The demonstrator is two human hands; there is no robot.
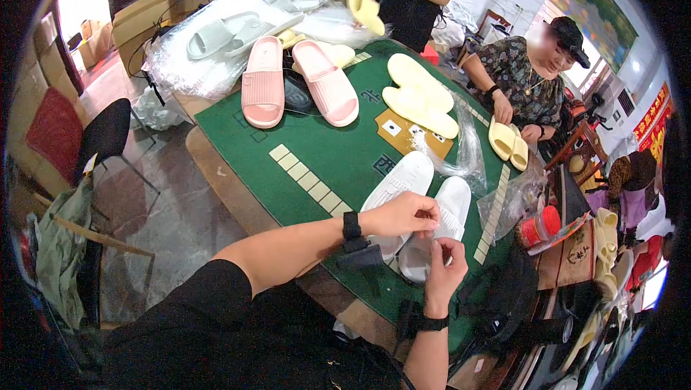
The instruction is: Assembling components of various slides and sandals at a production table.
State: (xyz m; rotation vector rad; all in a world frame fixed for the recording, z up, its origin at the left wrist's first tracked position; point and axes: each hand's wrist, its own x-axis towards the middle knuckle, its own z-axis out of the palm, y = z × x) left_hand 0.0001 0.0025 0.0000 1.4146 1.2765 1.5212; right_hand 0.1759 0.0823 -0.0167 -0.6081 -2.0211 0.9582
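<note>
A pair of white slippers lies on the green table mat in front of me, the left slipper partly behind my left hand, the right slipper just beyond my right hand. Both hands hover over the slippers' near ends, a short gap between them. The fingers of my left hand are curled into a pinch. My right hand is also pinched, thumb against fingertips. Whatever is between the fingers is too small or too clear to make out.
Pink slippers stand at the back left, near grey slippers on clear plastic. Yellow slippers lie beyond the white pair. A seated person handles more yellow slippers; another stands behind. A red-lidded jar is at right.
</note>
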